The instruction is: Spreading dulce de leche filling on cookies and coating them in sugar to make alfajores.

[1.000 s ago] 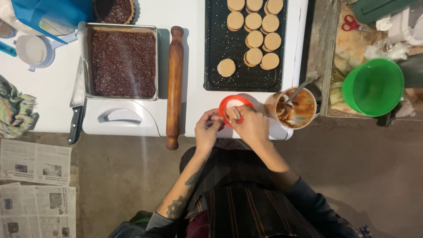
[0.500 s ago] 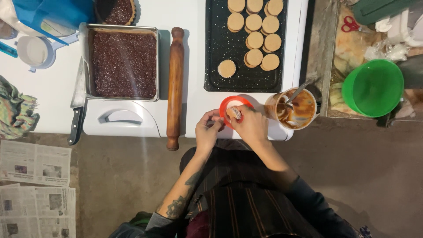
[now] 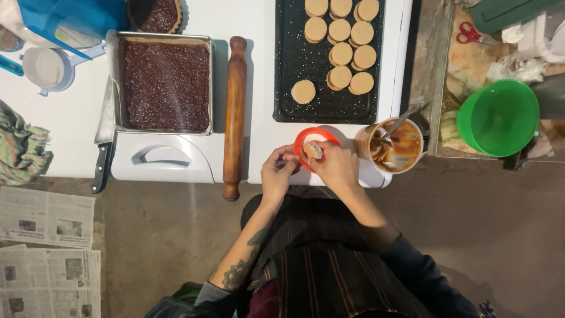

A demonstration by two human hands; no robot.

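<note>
Counter [image 3: 259, 23]: white, carries everything below.
Black tray [image 3: 294, 70]: round cookies on it, behind the hands.
Red bowl [image 3: 301, 141]: at counter's front edge.
Right hand [image 3: 336, 168]: grasping a filled cookie [image 3: 315, 150] over the bowl.
Left hand [image 3: 278, 174]: fingertips pinching the cookie's edge.

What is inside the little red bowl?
The red bowl holds something white, like a powder or flakes. The right hand holds a coated cookie over it, and both hands cover the bowl's near side.
</note>
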